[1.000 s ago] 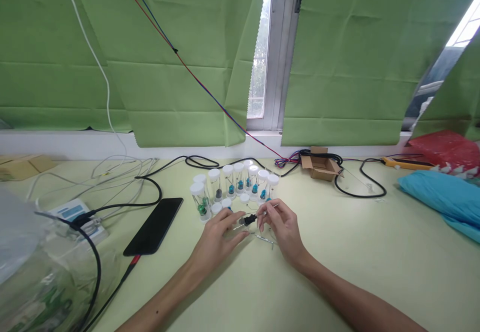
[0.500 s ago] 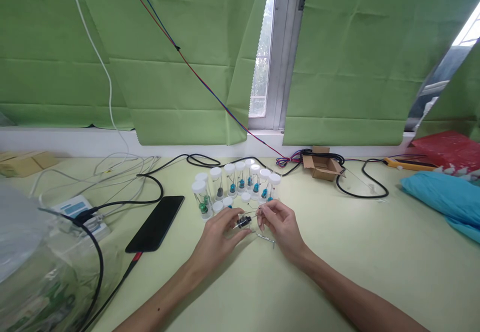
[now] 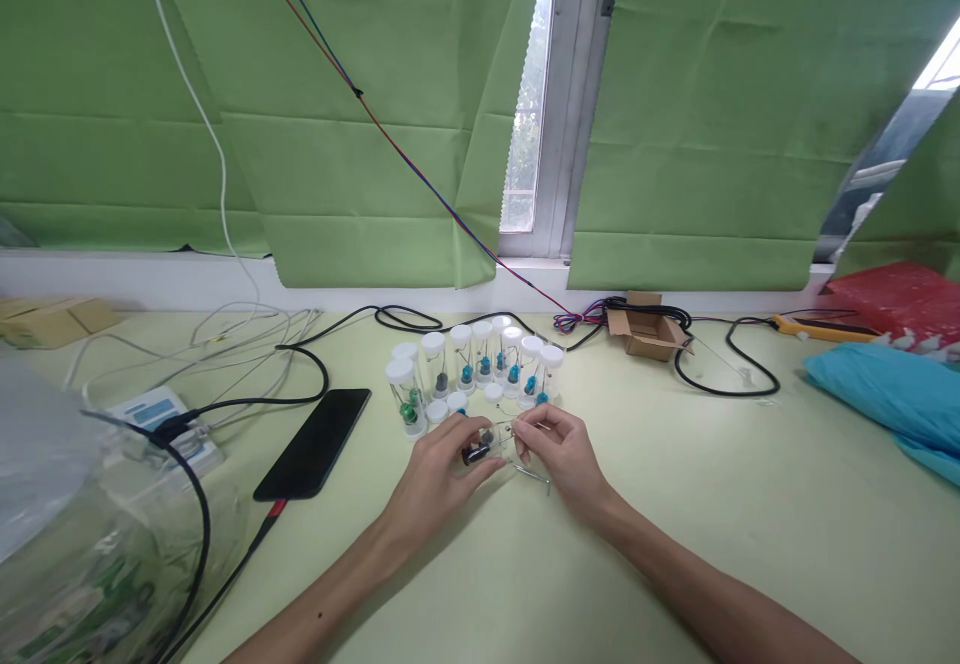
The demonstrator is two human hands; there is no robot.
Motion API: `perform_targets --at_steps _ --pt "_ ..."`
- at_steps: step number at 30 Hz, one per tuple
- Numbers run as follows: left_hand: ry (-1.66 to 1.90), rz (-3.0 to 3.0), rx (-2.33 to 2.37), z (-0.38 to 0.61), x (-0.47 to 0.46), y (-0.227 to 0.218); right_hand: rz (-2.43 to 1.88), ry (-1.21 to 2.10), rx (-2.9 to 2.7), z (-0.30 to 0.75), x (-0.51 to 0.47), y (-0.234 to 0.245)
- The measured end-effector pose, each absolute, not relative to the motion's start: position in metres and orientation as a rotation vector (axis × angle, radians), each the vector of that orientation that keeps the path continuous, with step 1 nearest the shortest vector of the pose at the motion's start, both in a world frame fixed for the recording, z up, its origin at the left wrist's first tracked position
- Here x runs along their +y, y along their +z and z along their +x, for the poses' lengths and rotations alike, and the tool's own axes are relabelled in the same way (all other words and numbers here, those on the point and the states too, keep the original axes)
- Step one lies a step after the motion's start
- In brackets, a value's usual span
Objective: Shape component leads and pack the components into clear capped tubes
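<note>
My left hand (image 3: 439,469) is closed around a small clear vial (image 3: 486,441) lying on its side, with a dark part (image 3: 475,454) at its near end. My right hand (image 3: 559,449) pinches thin metal leads (image 3: 517,432) at the vial's mouth. A loose metal pin (image 3: 531,476) lies on the table just under my right hand. Behind both hands stands a cluster of several clear white-capped vials (image 3: 476,364) holding blue, green and dark components.
A black phone (image 3: 313,443) lies left of my hands, with black cables (image 3: 300,384) around it. A small cardboard box (image 3: 645,332) sits at the back, a blue bag (image 3: 885,394) and red bag (image 3: 892,294) at right, a clear plastic bag (image 3: 67,544) at near left.
The dark part has slid from between my hands towards my left fingers and the vial. My right fingers have drawn slightly closer to the left hand.
</note>
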State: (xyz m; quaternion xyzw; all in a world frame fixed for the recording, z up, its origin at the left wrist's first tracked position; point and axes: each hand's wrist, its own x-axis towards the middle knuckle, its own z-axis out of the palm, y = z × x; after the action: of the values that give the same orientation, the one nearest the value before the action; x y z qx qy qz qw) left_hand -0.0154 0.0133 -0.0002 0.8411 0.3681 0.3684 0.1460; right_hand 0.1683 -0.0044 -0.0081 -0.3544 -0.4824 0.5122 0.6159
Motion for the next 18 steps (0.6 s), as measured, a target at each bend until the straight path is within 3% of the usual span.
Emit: perform_targets --at_steps 18 --pt "1.027 2.425 1.035 -0.0139 0.0105 -0.0004 -0.854 1.129 -1.224 0.1675 -0.0057 -0.0078"
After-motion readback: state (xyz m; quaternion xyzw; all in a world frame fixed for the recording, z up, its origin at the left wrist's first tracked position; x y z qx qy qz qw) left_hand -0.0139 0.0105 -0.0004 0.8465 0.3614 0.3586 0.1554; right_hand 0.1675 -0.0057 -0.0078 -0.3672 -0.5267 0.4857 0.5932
